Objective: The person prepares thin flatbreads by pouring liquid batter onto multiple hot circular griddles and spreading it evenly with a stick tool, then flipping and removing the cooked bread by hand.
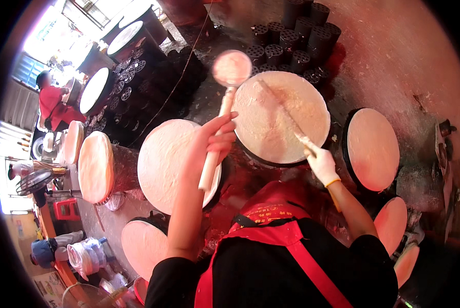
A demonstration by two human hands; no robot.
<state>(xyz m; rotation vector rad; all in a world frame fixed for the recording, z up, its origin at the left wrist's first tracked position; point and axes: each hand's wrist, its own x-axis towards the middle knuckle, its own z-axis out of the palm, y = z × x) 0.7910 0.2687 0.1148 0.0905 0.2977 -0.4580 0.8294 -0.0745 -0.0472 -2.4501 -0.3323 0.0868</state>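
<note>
With the left hand (209,141) gripping the ladle (224,97) above the middle griddle (281,117), the gloved right hand (321,163) closed on the stick (284,114) should sweep it flat from the griddle's near-right edge, spreading the batter evenly.

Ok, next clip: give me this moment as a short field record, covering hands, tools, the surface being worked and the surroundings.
left hand: bare, closed around the pale handle of a round ladle
right hand: in a white glove, holding a long thin stick laid across the griddle
griddle in use: round, covered with a thin pale sheet
other griddles: one at the left, one at the right
background: stacked black perforated cylinders; person in red far left
</note>
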